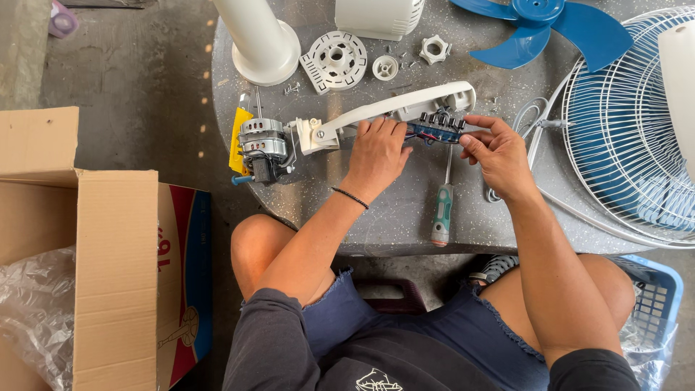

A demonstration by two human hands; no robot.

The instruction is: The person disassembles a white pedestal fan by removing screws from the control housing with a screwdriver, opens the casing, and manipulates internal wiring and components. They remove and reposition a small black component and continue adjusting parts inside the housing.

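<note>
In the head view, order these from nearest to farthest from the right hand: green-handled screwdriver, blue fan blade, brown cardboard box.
1. Green-handled screwdriver, just below the right hand.
2. Blue fan blade, at the table's top edge.
3. Brown cardboard box, far left on the floor.

At the centre of the frame, a fan neck housing (391,112) is lying across a round table (405,217), with the motor (262,148) sitting at its left end. The left hand (376,152) is resting on the housing's middle; the right hand (496,152) is touching the switch block (438,129) at its right end. A screwdriver (442,206) is lying below, between the hands. A fan blade (543,25) is lying upper right, above the wire guard (630,137). A cardboard box (108,275) is standing lower left, off the table.
</note>
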